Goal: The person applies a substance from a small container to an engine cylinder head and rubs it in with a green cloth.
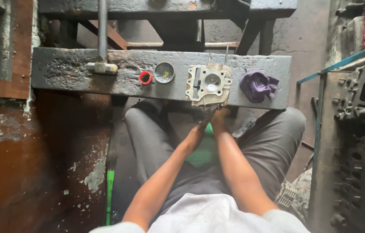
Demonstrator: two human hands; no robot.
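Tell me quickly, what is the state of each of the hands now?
Left hand: closed around a thin dark tool, below the cylinder head.
Right hand: at the cylinder head's lower edge; grip cannot be told.

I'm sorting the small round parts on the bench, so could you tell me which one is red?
The red ring, left of the larger grey round cap with a yellowish centre.

1. Both arms reach toward twelve o'clock; the left hand (196,131) and right hand (219,115) meet under the near edge of a metal engine part (208,84).
2. The part sits on a grimy beam (74,71).
3. At nine o'clock of it lie a round cap (164,72) and a red ring (146,77).
4. At three o'clock lies a purple rag (258,85).
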